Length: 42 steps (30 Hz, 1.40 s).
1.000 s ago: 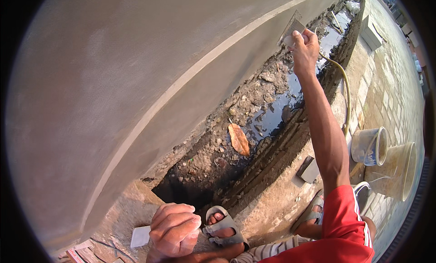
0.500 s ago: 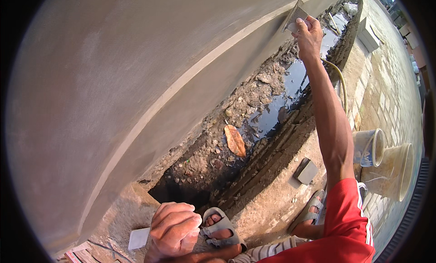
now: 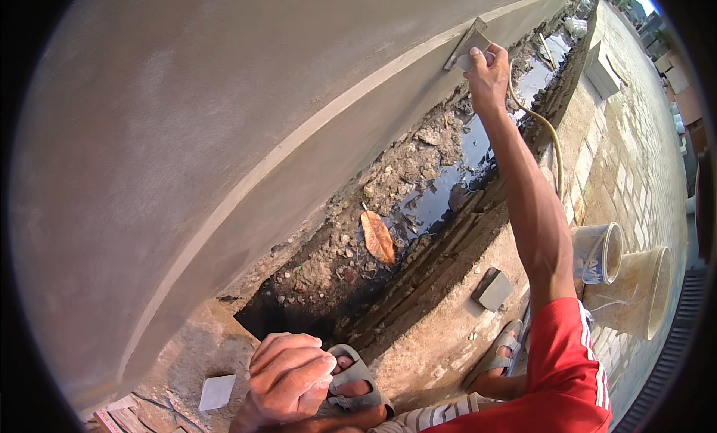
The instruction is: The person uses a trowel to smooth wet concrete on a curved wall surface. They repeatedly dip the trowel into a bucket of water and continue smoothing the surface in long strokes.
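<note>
My right hand grips a flat grey trowel, held against the smoothed grey plaster wall beside a pale curved band. My left hand is curled closed low in the view, in front of a sandaled foot; whether anything is inside its fingers is hidden. Below the wall runs a narrow drain with rubble, dark water and a dry brown leaf. A pale square tile lies on the ground left of my left hand.
The drain's concrete edge carries a small grey block. Two plastic buckets stand on the paving at right. A hose curves along the edge, and stacked grey blocks sit farther up.
My right hand and trowel rose slightly along the wall, then shifted down and left. The whole view has shifted a little. My left hand stays curled in about the same place.
</note>
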Motion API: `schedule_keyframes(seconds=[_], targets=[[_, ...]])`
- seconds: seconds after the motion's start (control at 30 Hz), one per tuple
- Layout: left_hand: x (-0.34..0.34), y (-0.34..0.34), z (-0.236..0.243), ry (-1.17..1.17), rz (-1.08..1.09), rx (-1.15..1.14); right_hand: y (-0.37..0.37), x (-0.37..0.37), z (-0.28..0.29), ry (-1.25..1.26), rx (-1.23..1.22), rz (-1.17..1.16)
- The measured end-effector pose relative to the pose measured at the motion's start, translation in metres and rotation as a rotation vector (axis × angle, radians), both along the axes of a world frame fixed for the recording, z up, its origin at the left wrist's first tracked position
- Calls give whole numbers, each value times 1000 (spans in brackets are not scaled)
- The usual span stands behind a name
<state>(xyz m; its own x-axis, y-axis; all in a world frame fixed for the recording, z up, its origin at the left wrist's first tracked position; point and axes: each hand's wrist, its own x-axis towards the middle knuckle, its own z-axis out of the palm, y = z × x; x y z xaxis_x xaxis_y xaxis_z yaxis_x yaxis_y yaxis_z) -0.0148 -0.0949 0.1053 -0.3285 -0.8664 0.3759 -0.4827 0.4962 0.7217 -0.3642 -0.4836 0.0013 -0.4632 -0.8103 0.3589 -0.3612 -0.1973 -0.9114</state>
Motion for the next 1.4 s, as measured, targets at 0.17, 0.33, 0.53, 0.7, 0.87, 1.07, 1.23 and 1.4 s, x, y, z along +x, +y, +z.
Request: schedule_keyframes(seconds=[0.17,0.33,0.53,0.7,0.87,1.07,1.23,1.4], targets=[[-2,7,6,-13,5,-23,54,-11,-56,66,176,211],[2,7,1,1,62,41,9,-102,91,567,132,67],[-8,1,-5,4,-7,2,-25,-100,128,954,189,58],[-7,5,-4,-6,64,13,-46,-95,125,981,260,56],[-3,6,-3,-31,65,34,-39,-96,113,1043,175,156],[-8,-1,1,-45,47,34,10,-43,122,901,202,320],[-24,-5,1,-35,-6,-9,94,42,139,790,160,553],[-33,-9,-9,-35,-66,-8,127,48,139,692,-65,633]])
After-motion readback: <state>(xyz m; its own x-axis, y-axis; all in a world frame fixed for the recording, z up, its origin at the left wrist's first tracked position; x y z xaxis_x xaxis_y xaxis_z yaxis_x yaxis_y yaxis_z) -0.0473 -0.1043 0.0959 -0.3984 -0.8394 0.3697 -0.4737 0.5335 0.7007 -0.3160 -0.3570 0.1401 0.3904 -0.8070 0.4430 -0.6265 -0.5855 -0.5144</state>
